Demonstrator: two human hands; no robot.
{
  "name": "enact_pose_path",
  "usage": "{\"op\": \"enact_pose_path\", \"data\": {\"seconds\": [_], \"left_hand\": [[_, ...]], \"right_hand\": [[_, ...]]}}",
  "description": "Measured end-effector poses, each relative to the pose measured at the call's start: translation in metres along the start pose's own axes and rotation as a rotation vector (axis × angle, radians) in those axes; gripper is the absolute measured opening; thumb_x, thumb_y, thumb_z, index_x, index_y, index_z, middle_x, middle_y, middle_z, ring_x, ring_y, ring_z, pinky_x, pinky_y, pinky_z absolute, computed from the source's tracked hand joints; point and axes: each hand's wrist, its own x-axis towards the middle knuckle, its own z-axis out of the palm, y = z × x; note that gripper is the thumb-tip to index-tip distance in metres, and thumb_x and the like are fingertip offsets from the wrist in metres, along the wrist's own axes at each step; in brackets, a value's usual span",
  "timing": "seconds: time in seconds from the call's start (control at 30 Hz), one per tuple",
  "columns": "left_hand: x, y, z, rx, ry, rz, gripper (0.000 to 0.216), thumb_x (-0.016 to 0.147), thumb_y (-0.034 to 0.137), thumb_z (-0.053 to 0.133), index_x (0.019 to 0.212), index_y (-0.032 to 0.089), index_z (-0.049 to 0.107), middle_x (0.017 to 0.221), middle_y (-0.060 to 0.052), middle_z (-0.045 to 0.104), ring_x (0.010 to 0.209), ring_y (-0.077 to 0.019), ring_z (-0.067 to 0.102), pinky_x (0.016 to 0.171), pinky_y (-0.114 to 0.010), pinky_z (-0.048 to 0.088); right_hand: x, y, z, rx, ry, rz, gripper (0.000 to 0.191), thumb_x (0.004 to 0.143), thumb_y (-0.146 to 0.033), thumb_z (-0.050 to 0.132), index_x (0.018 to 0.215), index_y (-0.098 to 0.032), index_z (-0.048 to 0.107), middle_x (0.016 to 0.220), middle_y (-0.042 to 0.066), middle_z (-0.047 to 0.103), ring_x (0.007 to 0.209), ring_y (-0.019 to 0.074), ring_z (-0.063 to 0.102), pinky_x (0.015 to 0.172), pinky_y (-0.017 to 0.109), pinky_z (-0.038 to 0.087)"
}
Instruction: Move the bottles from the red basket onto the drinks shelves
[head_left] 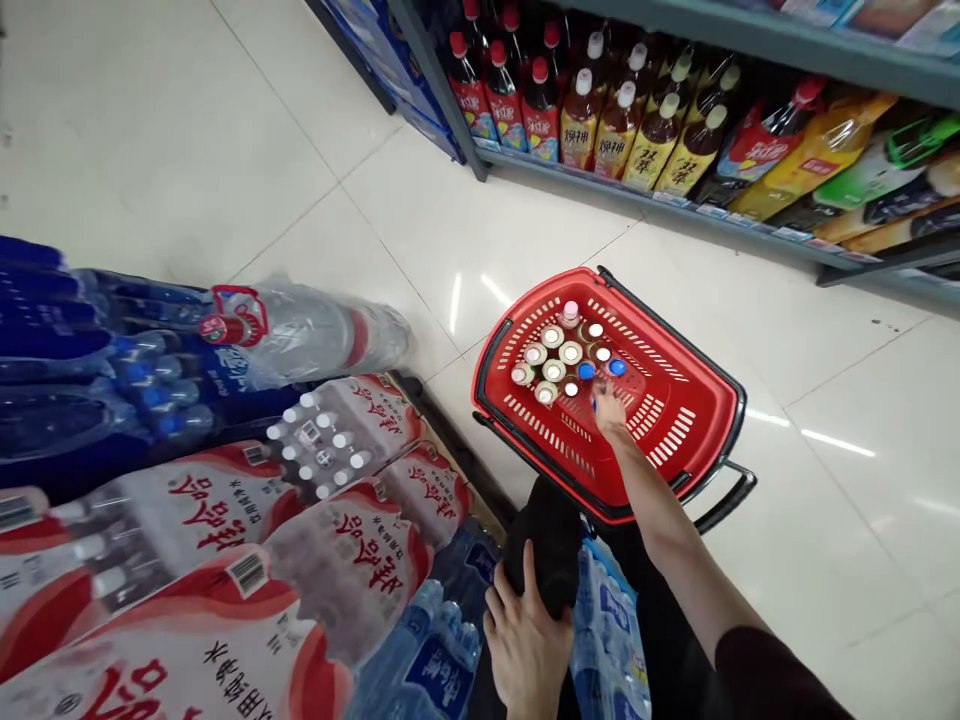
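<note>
A red plastic shopping basket (701, 375) with black handles stands on the floor. Several bottles are grouped upright at its far left end, mostly with pale caps (570, 352). Blue-capped bottles (617, 367) stand at the near right of that group. My right hand (611, 410) reaches down inside the basket, its fingers closed around a blue-capped bottle; only a bit of blue shows beside the fingers and the rest is hidden. My left hand (526, 640) rests on my black-clothed knee (544, 550), fingers spread, holding nothing.
Shrink-wrapped packs of bottled water (322, 540) are piled at left and below. A large clear bottle with a red cap (307, 325) lies on blue packs (45, 310). A grey shelf (675, 205) with several drink bottles (540, 110) runs along the top right.
</note>
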Motion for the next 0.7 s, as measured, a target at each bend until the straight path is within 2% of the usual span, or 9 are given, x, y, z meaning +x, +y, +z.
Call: {"op": "enact_pose_path", "data": {"seconds": [0.1,0.17,0.27,0.4,0.47,0.57,0.63,0.7], "left_hand": [[0.002,0.002,0.001,-0.061,0.022,0.002,0.092,0.074,0.029,0.074,0.158,0.026,0.039,0.144,-0.020,0.050,0.123,-0.0370,0.053,0.097,-0.046,0.048],[0.001,0.004,0.002,-0.102,0.044,0.009,0.092,0.073,0.031,0.075,0.157,0.025,0.040,0.144,-0.021,0.050,0.122,-0.0382,0.053,0.095,-0.046,0.048],[-0.002,0.005,0.004,-0.150,0.098,0.034,0.088,0.075,0.033,0.071,0.157,0.024,0.040,0.141,-0.022,0.051,0.119,-0.0389,0.053,0.092,-0.047,0.047],[-0.006,0.004,0.013,-0.195,0.165,0.047,0.086,0.078,0.035,0.067,0.157,0.023,0.038,0.132,-0.022,0.054,0.117,-0.0401,0.052,0.090,-0.048,0.045],[-0.007,0.002,0.015,-0.212,0.187,0.053,0.085,0.079,0.038,0.067,0.158,0.024,0.036,0.130,-0.021,0.054,0.119,-0.0407,0.052,0.089,-0.049,0.046],[-0.013,-0.001,0.013,-0.236,0.226,0.079,0.080,0.084,0.041,0.063,0.158,0.022,0.038,0.130,-0.023,0.056,0.118,-0.0408,0.056,0.087,-0.049,0.049],[-0.022,-0.006,0.007,-0.248,0.261,0.120,0.074,0.089,0.039,0.059,0.157,0.018,0.040,0.135,-0.027,0.056,0.117,-0.0408,0.060,0.088,-0.050,0.051],[-0.035,-0.014,0.002,-0.246,0.294,0.187,0.068,0.093,0.035,0.056,0.157,0.015,0.041,0.144,-0.029,0.053,0.124,-0.0403,0.060,0.095,-0.051,0.051]], "right_hand": [[-0.049,-0.001,-0.009,0.047,0.036,-0.029,0.054,0.090,-0.018,0.067,0.143,-0.021,0.053,0.150,0.018,0.047,0.109,0.0249,0.069,0.089,0.032,0.052],[-0.090,0.000,-0.020,0.088,0.087,-0.030,0.055,0.087,-0.025,0.072,0.139,-0.022,0.055,0.145,0.014,0.050,0.106,0.0235,0.070,0.086,0.031,0.052],[-0.164,0.000,-0.037,0.165,0.196,-0.001,0.041,0.087,-0.029,0.070,0.127,-0.024,0.062,0.133,0.010,0.056,0.095,0.0208,0.071,0.080,0.029,0.051],[-0.278,-0.004,-0.051,0.265,0.401,0.070,0.021,0.090,-0.031,0.063,0.108,-0.021,0.065,0.117,0.008,0.060,0.091,0.0206,0.071,0.077,0.029,0.051],[-0.336,-0.005,-0.048,0.339,0.525,0.096,0.016,0.090,-0.032,0.061,0.100,-0.021,0.064,0.109,0.006,0.061,0.089,0.0212,0.071,0.077,0.030,0.052],[-0.410,-0.008,-0.033,0.606,0.727,0.031,0.008,0.081,-0.029,0.062,0.087,-0.024,0.061,0.096,0.004,0.060,0.085,0.0239,0.071,0.076,0.034,0.054],[-0.448,-0.010,-0.019,0.730,0.794,-0.025,0.010,0.073,-0.025,0.061,0.083,-0.026,0.058,0.093,0.003,0.061,0.081,0.0253,0.070,0.074,0.037,0.055],[-0.478,-0.013,-0.009,0.835,0.820,-0.078,0.012,0.069,-0.024,0.061,0.080,-0.028,0.058,0.089,0.002,0.061,0.078,0.0263,0.070,0.074,0.040,0.056]]}}
